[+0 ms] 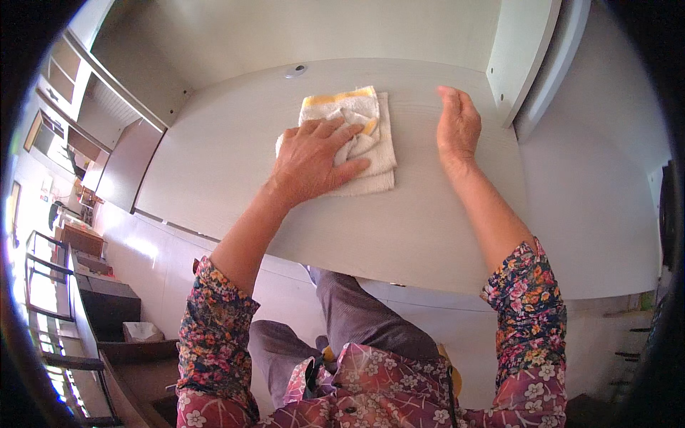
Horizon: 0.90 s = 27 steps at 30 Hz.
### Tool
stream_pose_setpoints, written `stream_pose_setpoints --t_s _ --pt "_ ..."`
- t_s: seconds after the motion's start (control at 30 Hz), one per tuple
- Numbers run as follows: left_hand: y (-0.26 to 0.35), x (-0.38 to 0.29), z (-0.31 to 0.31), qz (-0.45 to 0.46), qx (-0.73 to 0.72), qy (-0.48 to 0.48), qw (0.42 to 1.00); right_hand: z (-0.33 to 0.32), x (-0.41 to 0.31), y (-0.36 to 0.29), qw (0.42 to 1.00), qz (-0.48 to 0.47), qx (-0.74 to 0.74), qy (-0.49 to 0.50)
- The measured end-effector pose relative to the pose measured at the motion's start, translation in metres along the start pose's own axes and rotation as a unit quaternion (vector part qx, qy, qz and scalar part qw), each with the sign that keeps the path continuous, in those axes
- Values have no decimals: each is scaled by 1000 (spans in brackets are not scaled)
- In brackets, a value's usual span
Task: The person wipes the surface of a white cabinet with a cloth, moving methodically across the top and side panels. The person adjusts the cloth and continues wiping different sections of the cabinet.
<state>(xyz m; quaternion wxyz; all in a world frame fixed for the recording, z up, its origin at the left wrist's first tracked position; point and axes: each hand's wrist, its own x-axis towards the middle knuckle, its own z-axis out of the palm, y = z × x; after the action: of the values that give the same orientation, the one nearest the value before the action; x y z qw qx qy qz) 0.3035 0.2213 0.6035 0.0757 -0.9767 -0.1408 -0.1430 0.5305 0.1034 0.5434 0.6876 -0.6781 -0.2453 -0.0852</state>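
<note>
A white terry towel (pixel 374 182) with yellow stripes lies folded in uneven layers on a pale wood-grain desktop (pixel 342 230). My left hand (pixel 313 155) presses down on it, palm lowered and fingers spread over the cloth. Part of the fabric is bunched up beside the left thumb and index finger. To the right of the towel, apart from it, my right hand (pixel 460 125) is turned on its side with nothing visible in it. Its fingers are loosely extended, and whether it touches the desktop is unclear.
A round cable grommet (pixel 295 70) sits near the back panel (pixel 332 32). Upright side panels flank the desktop at left (pixel 144 75) and right (pixel 522 64). Farther left are a dark wooden piece of furniture (pixel 139 369) and a tissue pack (pixel 143 331).
</note>
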Motion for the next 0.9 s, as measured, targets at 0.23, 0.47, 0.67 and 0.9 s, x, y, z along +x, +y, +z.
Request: stream_pose_setpoints --t_s 0.23,0.47,0.67,0.9 --pt "25 -41 -10 43 -4 -6 999 -6 5 1 999 19 -30 13" --pt "39 -78 -23 64 -30 -13 997 -2 6 9 999 28 -23 14" --pt "34 -102 -37 85 -33 -41 995 -1 7 12 1000 15 -22 11" --pt "4 -88 -42 65 -8 -63 996 -2 -1 -11 999 21 -20 -26"
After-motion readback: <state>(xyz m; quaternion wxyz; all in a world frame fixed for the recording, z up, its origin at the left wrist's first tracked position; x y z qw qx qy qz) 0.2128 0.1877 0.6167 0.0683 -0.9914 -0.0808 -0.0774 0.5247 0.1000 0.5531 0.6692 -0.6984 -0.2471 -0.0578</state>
